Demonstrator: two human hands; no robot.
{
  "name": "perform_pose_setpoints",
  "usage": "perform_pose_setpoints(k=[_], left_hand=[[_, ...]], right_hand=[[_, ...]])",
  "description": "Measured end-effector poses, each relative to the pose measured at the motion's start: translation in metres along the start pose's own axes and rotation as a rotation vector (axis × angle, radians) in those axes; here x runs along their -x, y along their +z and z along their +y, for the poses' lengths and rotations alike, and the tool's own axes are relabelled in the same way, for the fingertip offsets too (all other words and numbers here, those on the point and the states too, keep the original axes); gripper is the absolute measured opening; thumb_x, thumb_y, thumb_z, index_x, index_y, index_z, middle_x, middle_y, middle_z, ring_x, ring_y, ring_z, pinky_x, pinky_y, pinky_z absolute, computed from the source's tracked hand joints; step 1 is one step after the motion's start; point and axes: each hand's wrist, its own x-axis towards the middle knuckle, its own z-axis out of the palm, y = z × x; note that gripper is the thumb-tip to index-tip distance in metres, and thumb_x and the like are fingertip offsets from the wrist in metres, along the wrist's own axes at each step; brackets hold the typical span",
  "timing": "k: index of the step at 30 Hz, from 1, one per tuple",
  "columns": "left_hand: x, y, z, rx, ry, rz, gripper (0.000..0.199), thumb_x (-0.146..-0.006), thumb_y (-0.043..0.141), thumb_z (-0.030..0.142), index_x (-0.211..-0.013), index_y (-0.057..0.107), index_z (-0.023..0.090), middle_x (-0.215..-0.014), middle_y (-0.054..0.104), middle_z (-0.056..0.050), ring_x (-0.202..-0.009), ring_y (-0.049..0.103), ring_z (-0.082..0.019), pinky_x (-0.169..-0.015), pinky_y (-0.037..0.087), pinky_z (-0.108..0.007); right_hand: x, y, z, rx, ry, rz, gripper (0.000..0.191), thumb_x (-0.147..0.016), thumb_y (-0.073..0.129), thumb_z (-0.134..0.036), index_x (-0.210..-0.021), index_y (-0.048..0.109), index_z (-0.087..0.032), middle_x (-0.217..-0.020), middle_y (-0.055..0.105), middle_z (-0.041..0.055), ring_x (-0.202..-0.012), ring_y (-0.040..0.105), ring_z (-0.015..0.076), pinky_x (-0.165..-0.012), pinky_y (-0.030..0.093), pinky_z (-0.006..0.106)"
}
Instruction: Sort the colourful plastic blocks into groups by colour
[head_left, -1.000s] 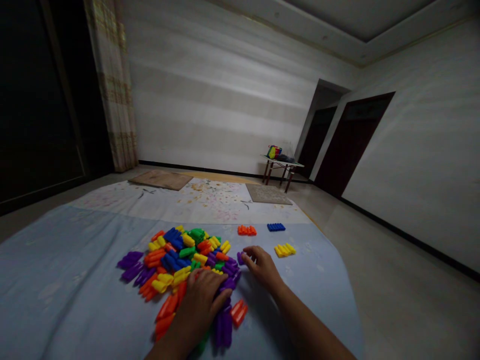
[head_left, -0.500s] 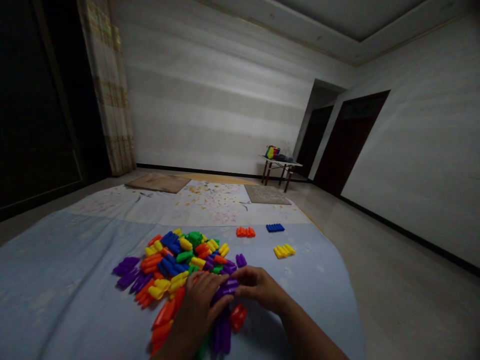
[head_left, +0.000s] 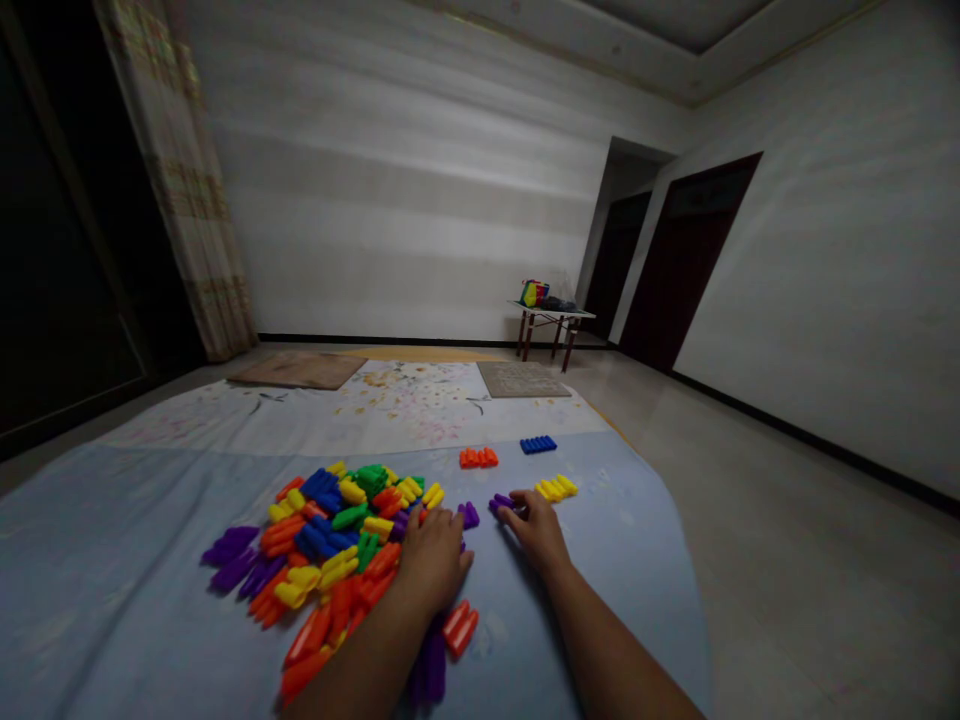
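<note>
My right hand pinches a purple plastic block made of joined bullet-shaped pieces, just above the sheet and left of the yellow block row. My left hand lies palm down on the right side of a heaped pile of coloured blocks, its fingers loosely curved and partly hidden. Near its fingertips is a purple block. Close to my left wrist sit a red-orange block and a long purple block, partly covered by the forearm.
Farther back on the blue sheet are an orange block row and a blue block row. A brown board and a grey-brown board lie at the far edge. Beyond stands a small table with colourful items.
My right hand has moved forward and right, away from the pile, carrying a purple block. My left hand has shifted slightly forward over the pile. The camera view has turned a little.
</note>
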Motion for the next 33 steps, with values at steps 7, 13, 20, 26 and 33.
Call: perform_pose_setpoints(k=[7,13,20,26,33], left_hand=[[0.017,-0.011,-0.019,-0.070,0.047,-0.048,0.032,-0.073,0.051,0.031,-0.102,0.061,0.020,-0.111,0.061,-0.011,-0.113,0.050,-0.026,-0.105,0.018,-0.053],[0.036,-0.033,-0.048,-0.079,0.024,-0.165,0.038,-0.072,0.051,0.033,-0.108,0.060,0.024,-0.119,0.058,-0.009,-0.119,0.046,-0.025,-0.107,0.013,-0.054],[0.054,-0.051,-0.056,-0.102,-0.059,-0.266,0.045,-0.074,0.051,0.031,-0.118,0.056,0.026,-0.136,0.047,-0.009,-0.130,0.035,-0.026,-0.109,0.007,-0.056],[0.069,-0.042,-0.001,0.068,0.172,-0.349,0.042,-0.080,0.049,0.039,-0.121,0.052,0.032,-0.136,0.048,-0.005,-0.129,0.036,-0.025,-0.109,0.010,-0.056],[0.064,-0.034,-0.010,-0.121,0.074,-0.219,0.032,-0.085,0.034,0.023,-0.099,0.063,0.026,-0.107,0.065,-0.006,-0.121,0.045,-0.025,-0.107,0.008,-0.059]], right_hand=[[0.003,0.001,-0.011,0.163,-0.047,-0.069,0.029,-0.076,0.063,-0.041,-0.093,0.066,-0.017,-0.086,0.065,0.0073,-0.084,0.058,0.0209,-0.077,0.041,0.029],[0.005,0.002,-0.018,0.164,-0.087,-0.117,0.025,-0.077,0.063,-0.039,-0.091,0.068,-0.019,-0.086,0.066,0.0058,-0.084,0.056,0.0190,-0.077,0.038,0.027],[0.007,0.006,-0.018,0.174,-0.106,-0.113,0.022,-0.081,0.058,-0.035,-0.093,0.067,-0.019,-0.086,0.065,0.0059,-0.083,0.056,0.0187,-0.076,0.038,0.026],[0.009,0.008,-0.023,0.181,-0.150,-0.147,0.023,-0.081,0.058,-0.032,-0.099,0.066,-0.020,-0.091,0.065,0.0062,-0.088,0.056,0.0201,-0.081,0.038,0.029],[0.010,0.008,-0.023,0.178,-0.151,-0.149,0.019,-0.081,0.058,-0.031,-0.095,0.067,-0.022,-0.087,0.065,0.0054,-0.086,0.057,0.0201,-0.080,0.040,0.030]])
